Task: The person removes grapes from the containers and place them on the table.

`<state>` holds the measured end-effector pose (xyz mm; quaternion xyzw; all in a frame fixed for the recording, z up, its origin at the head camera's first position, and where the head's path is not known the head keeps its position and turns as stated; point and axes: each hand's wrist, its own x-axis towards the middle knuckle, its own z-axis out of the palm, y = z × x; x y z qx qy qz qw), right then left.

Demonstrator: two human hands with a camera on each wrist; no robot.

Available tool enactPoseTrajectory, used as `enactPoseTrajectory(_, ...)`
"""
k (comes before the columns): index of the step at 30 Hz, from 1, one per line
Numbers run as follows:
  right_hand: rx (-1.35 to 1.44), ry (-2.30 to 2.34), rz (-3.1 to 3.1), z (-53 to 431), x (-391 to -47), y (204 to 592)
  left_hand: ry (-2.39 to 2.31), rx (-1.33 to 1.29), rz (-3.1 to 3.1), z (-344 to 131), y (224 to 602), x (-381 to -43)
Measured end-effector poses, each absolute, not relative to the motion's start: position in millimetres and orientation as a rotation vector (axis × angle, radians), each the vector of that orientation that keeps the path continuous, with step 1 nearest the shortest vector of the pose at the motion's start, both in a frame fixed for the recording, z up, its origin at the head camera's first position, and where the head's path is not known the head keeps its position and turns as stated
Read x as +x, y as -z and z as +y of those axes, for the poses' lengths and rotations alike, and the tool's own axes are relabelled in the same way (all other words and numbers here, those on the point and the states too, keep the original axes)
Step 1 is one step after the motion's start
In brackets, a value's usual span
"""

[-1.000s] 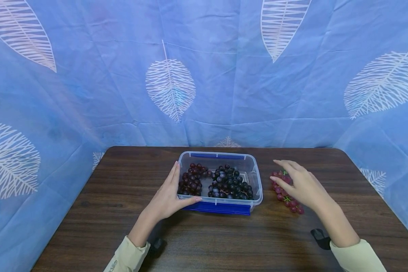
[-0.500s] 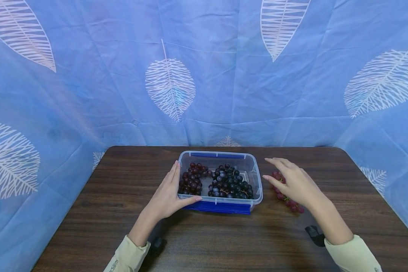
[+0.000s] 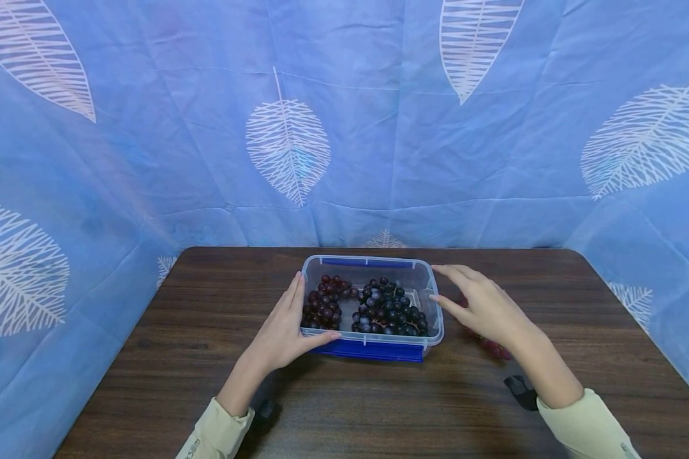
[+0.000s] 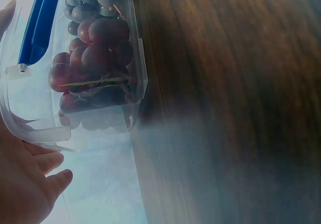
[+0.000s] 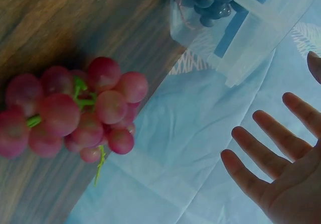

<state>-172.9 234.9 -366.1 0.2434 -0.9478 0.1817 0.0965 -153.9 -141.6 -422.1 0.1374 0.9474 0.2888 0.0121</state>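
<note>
A clear plastic food container (image 3: 372,335) with blue latches stands lidless on the table. Inside lie a dark red bunch of grapes (image 3: 324,306) on the left and a black bunch of grapes (image 3: 392,311) on the right. My left hand (image 3: 280,336) rests at the container's near left corner, fingers straight along the left side, thumb on the front rim. At the right rim are the fingertips of my right hand (image 3: 485,311), its fingers extended and holding nothing. A lighter red bunch of grapes (image 5: 75,113) lies on the table beneath that hand, mostly hidden in the head view.
The dark wooden table (image 3: 207,299) reaches back to a blue curtain (image 3: 356,127) with white leaf prints, which also hangs along both sides. A black strap piece (image 3: 520,391) sits by the right wrist, and a dark one (image 3: 266,414) by the left.
My right hand has moved left from over the red grapes to the container's right rim, fingers still extended. The left hand and the container have stayed put.
</note>
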Motion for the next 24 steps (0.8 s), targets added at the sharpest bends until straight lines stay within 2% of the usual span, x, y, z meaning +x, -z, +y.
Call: enactPoseTrajectory(24, 0.853, -0.559, -2.876, 199, -179, 360, -0.939, 0.405, 2.931, -141, 423, -154)
